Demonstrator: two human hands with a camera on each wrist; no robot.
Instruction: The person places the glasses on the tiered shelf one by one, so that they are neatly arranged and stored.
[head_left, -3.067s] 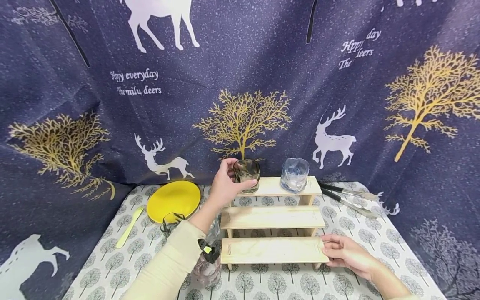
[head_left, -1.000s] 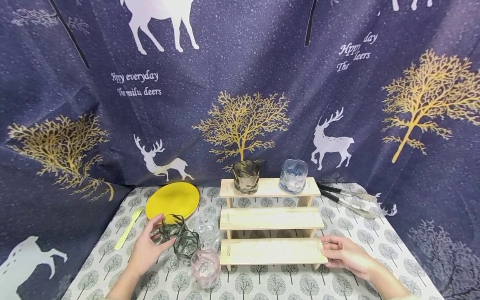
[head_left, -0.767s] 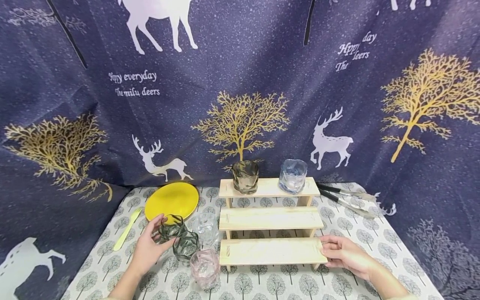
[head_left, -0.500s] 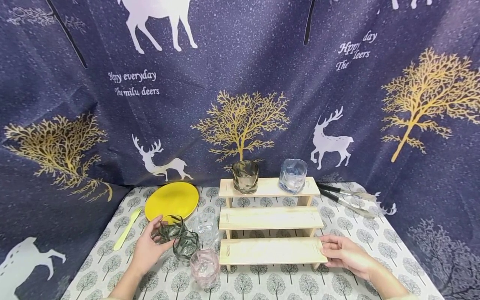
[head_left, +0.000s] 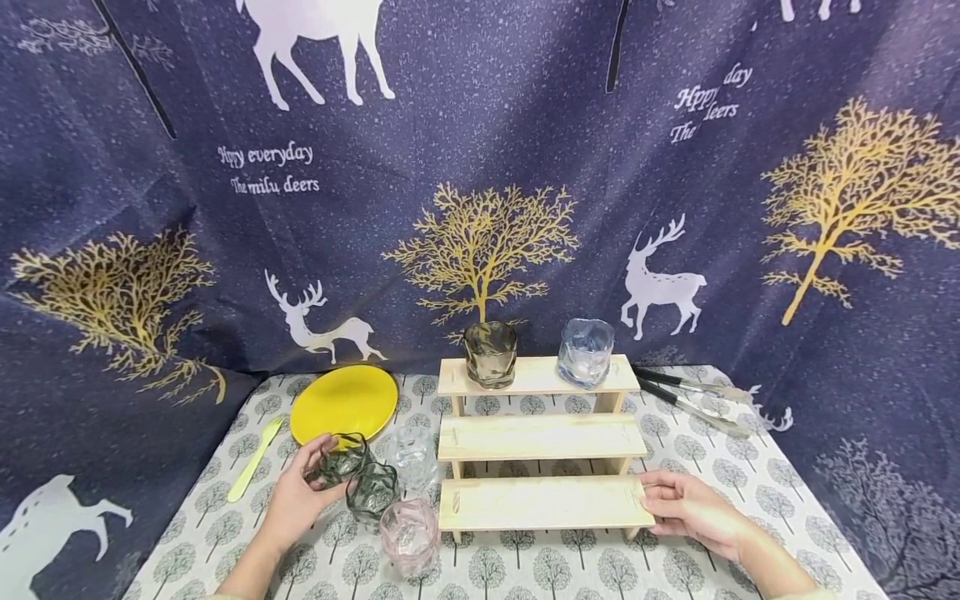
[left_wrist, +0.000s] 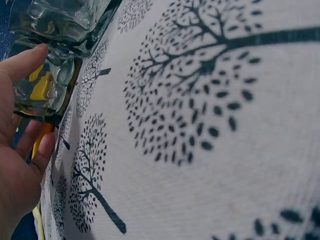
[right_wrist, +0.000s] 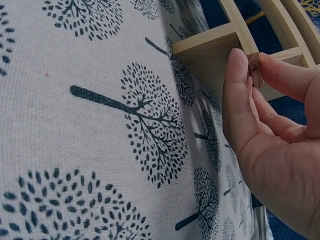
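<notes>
My left hand [head_left: 295, 498] is curled round a grey-green glass cup [head_left: 347, 460] with a wavy rim, standing at the left. Thumb and fingers lie on opposite sides of this cup [left_wrist: 42, 87] in the left wrist view. A second grey-green cup [head_left: 372, 492] stands right beside it, with a clear cup [head_left: 412, 457] and a pink cup [head_left: 409, 533] close by. My right hand [head_left: 697, 512] pinches the right end of the lowest step of a three-step wooden shelf [head_left: 547, 502]. In the right wrist view, thumb and index finger meet at the board's corner [right_wrist: 254, 59].
On the shelf's top step stand a smoky brown cup [head_left: 491, 357] at left and a bluish cup [head_left: 587, 354] at right. A yellow plate [head_left: 345, 400] and a pale green plastic knife [head_left: 255, 460] lie at left. Black-handled tongs [head_left: 686, 396] lie behind the shelf's right side.
My left hand has let go of the smoky brown cup on the top step and come down left to the grey-green cup. The right hand stays at the shelf's end.
</notes>
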